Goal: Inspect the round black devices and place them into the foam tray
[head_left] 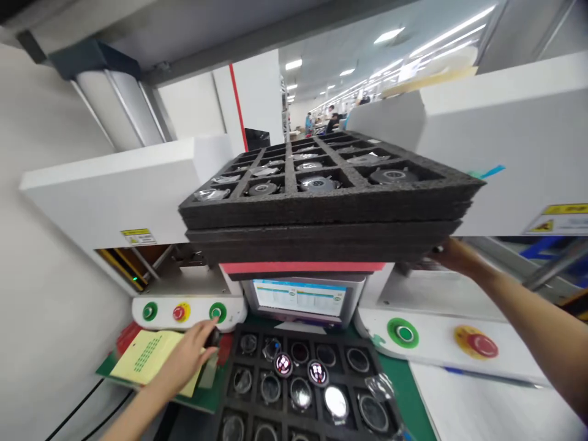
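My left hand point(187, 355) is at the left machine's front panel, its fingers closed around a small dark round piece point(212, 338) that looks like a watch case. One fingertip is at the green button point(217, 312), touching or very close to it. My right hand point(452, 256) reaches toward the opening of the right machine. Its fingertips are mostly hidden beside the raised foam trays, and a small dark bit shows there. Below, a black foam tray point(287, 381) holds several round watches in its compartments. Two lit watches point(283, 365) rest across its dividers.
Stacked black foam trays point(321, 211) with wrapped round parts rise in front of me, above a monitor point(298, 298). Red stop buttons point(478, 343) sit on both panels. A yellow sheet point(146, 358) lies at left, white paper with a pen point(496, 378) at right.
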`<state>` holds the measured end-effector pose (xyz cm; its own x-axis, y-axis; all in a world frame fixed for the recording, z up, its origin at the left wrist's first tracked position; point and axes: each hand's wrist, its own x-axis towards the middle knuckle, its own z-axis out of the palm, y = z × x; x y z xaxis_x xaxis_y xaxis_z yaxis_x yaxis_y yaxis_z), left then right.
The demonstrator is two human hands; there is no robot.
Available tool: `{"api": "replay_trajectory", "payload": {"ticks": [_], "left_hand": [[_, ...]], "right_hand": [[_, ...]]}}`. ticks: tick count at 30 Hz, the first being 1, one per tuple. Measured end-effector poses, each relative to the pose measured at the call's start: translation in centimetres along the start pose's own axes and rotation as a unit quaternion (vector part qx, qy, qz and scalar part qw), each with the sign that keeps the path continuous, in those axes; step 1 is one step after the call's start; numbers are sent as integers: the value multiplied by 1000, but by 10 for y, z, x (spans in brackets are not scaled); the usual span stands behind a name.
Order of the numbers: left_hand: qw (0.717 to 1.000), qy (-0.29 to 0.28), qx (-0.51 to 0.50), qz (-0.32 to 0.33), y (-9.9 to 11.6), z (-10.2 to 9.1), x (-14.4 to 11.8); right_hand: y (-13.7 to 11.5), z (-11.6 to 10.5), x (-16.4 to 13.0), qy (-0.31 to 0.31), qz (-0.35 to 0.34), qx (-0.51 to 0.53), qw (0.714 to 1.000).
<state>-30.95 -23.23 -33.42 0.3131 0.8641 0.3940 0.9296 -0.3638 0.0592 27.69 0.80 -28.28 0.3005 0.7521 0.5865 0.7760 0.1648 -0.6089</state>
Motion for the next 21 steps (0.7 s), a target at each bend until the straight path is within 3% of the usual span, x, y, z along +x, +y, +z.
{"api": "replay_trajectory", "payload": {"ticks": [3,6,8,10,13,15,17,21], "left_hand": [[994,-95,-40,47,62,7,-22],[980,-176,-64,70,104,13,-34],[974,-203,-79,67,119,19,-40],[968,-225,-91,64,127,22,-43],[963,-241,-99,64,131,19,-37],[966,-236,-96,54,130,15,-26],[969,-228,-93,40,129,15,-12],[965,-234,-105,45,124,33,19]], "right_hand": [[3,-18,-29,-65,28,-16,997],[-12,-36,-121,-104,11,-9,995],[-41,-43,-203,-167,-48,29,984],[-78,-43,-282,-266,-123,80,953],[-125,-30,-359,-369,-190,131,900],[-139,-20,-376,-411,-203,145,877],[-140,-12,-373,-436,-201,149,865],[-128,7,-341,-431,-165,121,879]]}}
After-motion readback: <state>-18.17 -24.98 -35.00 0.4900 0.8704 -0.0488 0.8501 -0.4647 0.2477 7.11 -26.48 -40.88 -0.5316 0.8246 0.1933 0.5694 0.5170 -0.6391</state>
